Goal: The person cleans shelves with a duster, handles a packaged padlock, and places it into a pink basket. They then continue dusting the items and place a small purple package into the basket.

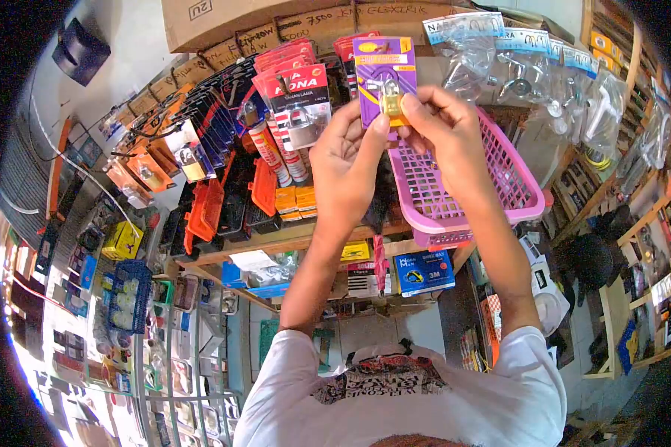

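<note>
A padlock pack [384, 54] with a purple and yellow card is held up between both hands, above the shelf. On its front a small brass padlock [391, 104] shows under clear plastic. My left hand [344, 164] pinches the pack's lower left side, thumb on the front. From the right, my right hand [447, 130] grips the lower right edge with its thumb next to the padlock. Just left of my left hand hangs a red and black carded padlock [303, 112]. Below my right hand is a pink plastic basket [511, 160]; my right forearm passes over it.
Several carded goods hang in rows at the left, near orange and white tubes [267, 149]. Bagged taps [529, 78] hang at the right. A long cardboard box [276, 22] lies behind. Lower down are a blue box [425, 273] and a glass display case [179, 328].
</note>
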The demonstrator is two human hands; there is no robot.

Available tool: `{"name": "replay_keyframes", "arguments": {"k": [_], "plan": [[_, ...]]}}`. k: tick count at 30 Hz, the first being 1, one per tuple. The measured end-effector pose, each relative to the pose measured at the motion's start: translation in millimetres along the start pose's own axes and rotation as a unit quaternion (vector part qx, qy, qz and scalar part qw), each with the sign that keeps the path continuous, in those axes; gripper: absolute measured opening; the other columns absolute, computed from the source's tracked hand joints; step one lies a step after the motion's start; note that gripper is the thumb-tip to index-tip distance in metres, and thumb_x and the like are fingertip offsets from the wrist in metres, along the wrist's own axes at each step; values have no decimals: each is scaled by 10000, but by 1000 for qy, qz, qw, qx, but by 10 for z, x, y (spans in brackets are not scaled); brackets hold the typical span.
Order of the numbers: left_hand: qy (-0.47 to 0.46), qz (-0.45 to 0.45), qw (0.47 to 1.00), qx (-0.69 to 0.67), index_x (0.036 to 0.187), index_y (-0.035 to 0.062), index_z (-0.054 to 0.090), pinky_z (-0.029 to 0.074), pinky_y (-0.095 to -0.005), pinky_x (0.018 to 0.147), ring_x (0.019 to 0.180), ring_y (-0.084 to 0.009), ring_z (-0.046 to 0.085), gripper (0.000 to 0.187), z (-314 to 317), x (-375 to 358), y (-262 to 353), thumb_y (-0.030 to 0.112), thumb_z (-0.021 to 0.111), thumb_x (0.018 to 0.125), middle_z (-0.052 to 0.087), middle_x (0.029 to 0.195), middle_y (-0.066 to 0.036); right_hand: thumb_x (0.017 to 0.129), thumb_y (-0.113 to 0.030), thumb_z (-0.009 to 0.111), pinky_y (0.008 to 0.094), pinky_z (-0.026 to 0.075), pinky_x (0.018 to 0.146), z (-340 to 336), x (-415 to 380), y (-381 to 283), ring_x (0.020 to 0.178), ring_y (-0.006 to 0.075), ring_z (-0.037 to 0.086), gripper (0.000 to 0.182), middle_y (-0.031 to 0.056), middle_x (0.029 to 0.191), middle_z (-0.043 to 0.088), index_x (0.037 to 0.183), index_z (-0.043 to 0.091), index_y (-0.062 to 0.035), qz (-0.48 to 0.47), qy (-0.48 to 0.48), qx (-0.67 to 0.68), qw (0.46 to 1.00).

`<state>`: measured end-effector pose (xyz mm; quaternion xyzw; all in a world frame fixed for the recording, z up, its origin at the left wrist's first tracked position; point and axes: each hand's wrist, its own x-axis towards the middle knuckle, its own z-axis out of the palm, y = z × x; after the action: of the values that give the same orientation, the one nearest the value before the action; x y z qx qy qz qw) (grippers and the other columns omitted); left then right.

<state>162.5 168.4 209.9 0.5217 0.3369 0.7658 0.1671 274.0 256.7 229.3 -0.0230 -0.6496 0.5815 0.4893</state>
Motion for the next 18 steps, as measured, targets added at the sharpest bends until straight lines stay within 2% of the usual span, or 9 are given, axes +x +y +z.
{"name": "replay_keyframes", "arguments": {"k": [1, 2, 5, 6, 9, 10, 13, 17, 18], "plan": [[2, -3, 1000, 8, 1252, -82, 512, 570, -336, 841, 927, -179, 680, 305, -21, -15, -38, 57, 538, 982, 677, 1068, -137, 947, -238, 657, 190, 387, 516, -27, -4, 51, 585, 28, 511, 196, -10, 725, 621, 938, 641, -43, 6, -2, 8, 1000], [-32, 6, 999, 22, 1298, -79, 478, 575, -356, 844, 999, -208, 665, 357, -71, -28, -98, 93, 527, 988, 652, 1137, -157, 945, -238, 660, 189, 387, 517, -43, 4, 99, 585, 30, 513, 195, -9, 724, 621, 934, 640, -44, 12, -2, 17, 1000], [-32, -30, 999, 7, 1375, -64, 406, 573, -362, 848, 1088, -244, 635, 442, -83, -122, -119, 133, 511, 994, 598, 1239, -186, 949, -215, 644, 190, 358, 515, -50, 47, 217, 567, 39, 479, 176, -11, 697, 593, 918, 628, -42, 40, 3, 18, 999], [-47, -49, 998, 15, 1468, -24, 267, 547, -384, 884, 1165, -290, 596, 587, -115, -167, -155, 201, 520, 988, 523, 1340, -228, 950, -214, 641, 186, 349, 518, -39, 72, 249, 562, 36, 471, 175, -14, 697, 590, 907, 629, -45, 50, 15, 19, 998], [-32, -47, 998, 18, 1504, 12, 167, 504, -393, 931, 1181, -313, 587, 693, -75, -376, -161, 251, 548, 976, 489, 1379, -249, 941, -224, 656, 197, 376, 498, -111, 295, 413, 554, 49, 516, 205, 9, 708, 626, 887, 639, -27, 41, 13, -36, 998], [-60, -57, 996, 29, 1513, 32, 118, 467, -394, 965, 1200, -322, 575, 749, -96, -443, -165, 295, 558, 967, 455, 1414, -260, 941, -230, 656, 203, 371, 487, -114, 398, 462, 533, 55, 511, 223, 18, 697, 631, 878, 642, -16, 48, 18, -43, 998], [-149, -61, 987, 19, 1513, 42, 134, 424, -411, 1034, 1228, -303, 538, 676, -215, -586, -154, 134, 537, 978, 412, 1439, -249, 950, -210, 642, 187, 355, 513, -152, 639, 577, 569, 31, 497, 193, 7, 703, 630, 874, 642, -33, 29, 2, -70, 997], [-222, -101, 970, 3, 1488, 38, 223, 422, -434, 1031, 1219, -289, 549, 630, -455, -795, -88, 123, 554, 958, 449, 1429, -204, 955, -246, 643, 194, 362, 482, -115, 559, 560, 542, 37, 505, 227, 19, 715, 649, 870, 644, -36, 64, 28, -70, 995], [-214, -98, 972, 0, 1463, 31, 295, 414, -438, 1039, 1226, -284, 544, 583, -504, -859, -72, 118, 563, 952, 487, 1401, -189, 957, -255, 641, 196, 360, 473, -131, 495, 522, 531, 39, 505, 235, 19, 716, 650, 869, 644, -37, 69, 30, -71, 995]]}}
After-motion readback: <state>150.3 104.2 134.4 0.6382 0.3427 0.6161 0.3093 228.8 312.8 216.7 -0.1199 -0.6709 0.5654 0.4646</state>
